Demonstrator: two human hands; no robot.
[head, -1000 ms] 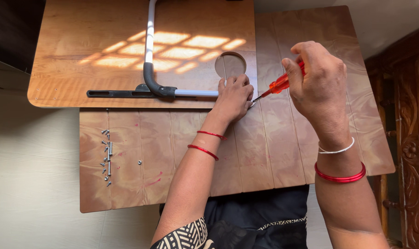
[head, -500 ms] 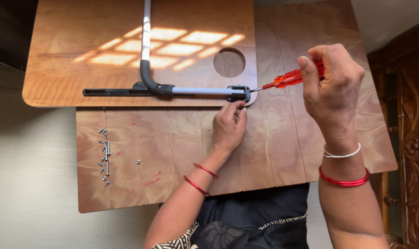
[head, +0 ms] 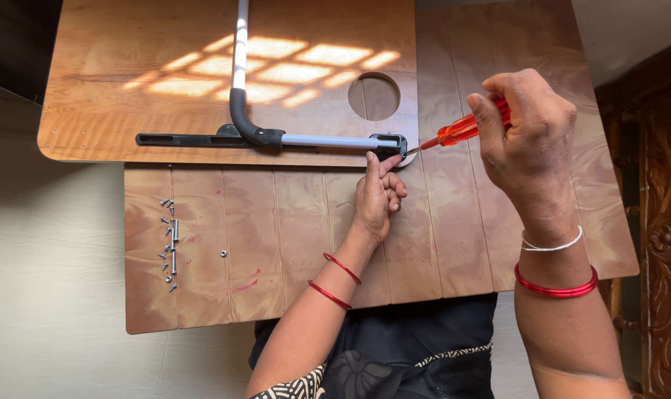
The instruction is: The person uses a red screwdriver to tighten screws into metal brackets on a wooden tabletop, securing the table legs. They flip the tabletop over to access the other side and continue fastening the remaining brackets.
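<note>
Screws: small metal bits in a loose column, far left of the bracket; single ones too tiny to tell apart.
Tube: white, with a black elbow left of the bracket; its upper end is cut off by the frame.
Board: glossy wood grain, round hole just above the bracket.
Left hand: just below the bracket, forefinger stretched up touching it, other fingers curled.
Bracket: black, at the board's lower right corner.
Screwdriver: translucent red handle, tip at the bracket's right edge; butt hidden in the fist.
Right hand: right of the bracket, clenched round the handle.
</note>
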